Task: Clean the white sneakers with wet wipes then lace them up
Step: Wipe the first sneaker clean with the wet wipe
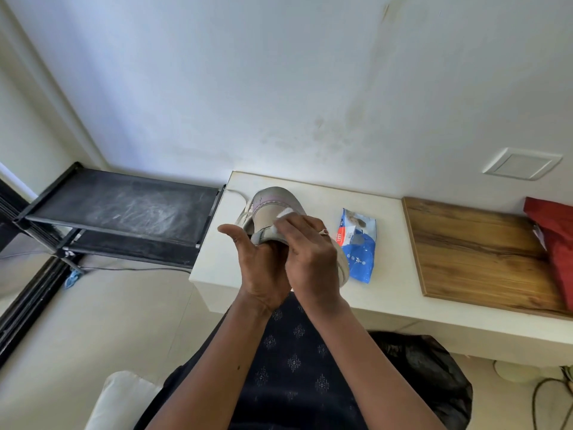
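I hold a white sneaker (273, 206) with pale purple trim above the near left end of the white table (310, 193). My left hand (260, 268) grips it from below at the heel, thumb sticking out to the left. My right hand (313, 259) presses a white wet wipe (286, 214) against the shoe's side, fingers curled over the wipe. A second sneaker (342, 265) shows partly behind my right hand, lying on the table. A white lace (240, 195) trails on the table to the left of the held shoe. The blue wet wipes pack (359, 243) lies just right of my hands.
A wooden board (477, 249) covers the table's right part, with a red bag (555, 240) on it. A black shelf rack (124, 209) stands left of the table. A black bag (434, 367) sits under the table, cables on the floor at right.
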Demonstrator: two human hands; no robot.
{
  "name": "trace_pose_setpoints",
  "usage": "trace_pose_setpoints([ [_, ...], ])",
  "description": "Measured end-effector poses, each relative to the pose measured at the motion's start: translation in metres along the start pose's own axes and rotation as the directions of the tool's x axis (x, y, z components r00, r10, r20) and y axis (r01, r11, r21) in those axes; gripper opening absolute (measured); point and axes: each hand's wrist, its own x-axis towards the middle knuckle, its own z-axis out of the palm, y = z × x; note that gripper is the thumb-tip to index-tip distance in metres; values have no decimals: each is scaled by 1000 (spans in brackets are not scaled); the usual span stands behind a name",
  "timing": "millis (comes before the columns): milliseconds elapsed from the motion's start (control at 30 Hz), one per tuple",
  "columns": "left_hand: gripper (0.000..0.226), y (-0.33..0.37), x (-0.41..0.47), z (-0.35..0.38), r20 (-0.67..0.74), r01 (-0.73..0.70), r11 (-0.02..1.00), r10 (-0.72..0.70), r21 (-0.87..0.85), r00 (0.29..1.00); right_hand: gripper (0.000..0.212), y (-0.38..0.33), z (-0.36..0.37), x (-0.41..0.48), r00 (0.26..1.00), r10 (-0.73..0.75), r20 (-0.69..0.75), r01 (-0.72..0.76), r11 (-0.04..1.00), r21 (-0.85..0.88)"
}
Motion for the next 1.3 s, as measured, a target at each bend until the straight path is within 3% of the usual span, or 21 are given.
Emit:
trace_pose_setpoints([
  [167,102,-1,-4,4,56,0,998,-3,58,998,36,2,3,-13,970,-114,215,105,993,50],
  [267,102,1,0,-1,56,-16,999,14,32,998,35,10,-3,-21,980,-165,112,166,986,-3],
  [367,106,4,4,-4,-11,-29,998,29,-47,1000,19,12,-8,-33,982,-187,22,187,982,9],
  [500,99,4,3,-5,-63,-42,994,36,-102,997,17,17,-5,-37,992,-118,-50,121,991,51],
  [633,110,6,1,-8,-92,-42,988,28,-151,995,22,18,-6,-35,995,-24,-95,37,989,145],
  [967,109,8,2,-11,-212,-171,917,98,-361,972,33,45,-7,-27,995,86,-51,-82,994,76],
  [1133,83,15,2,-9,-216,-232,911,165,-340,962,27,34,2,-24,990,99,-99,-95,995,40],
  [1300,89,13,4,-9,-216,-182,965,140,-188,966,32,38,4,-29,932,278,-231,-287,958,-4],
])
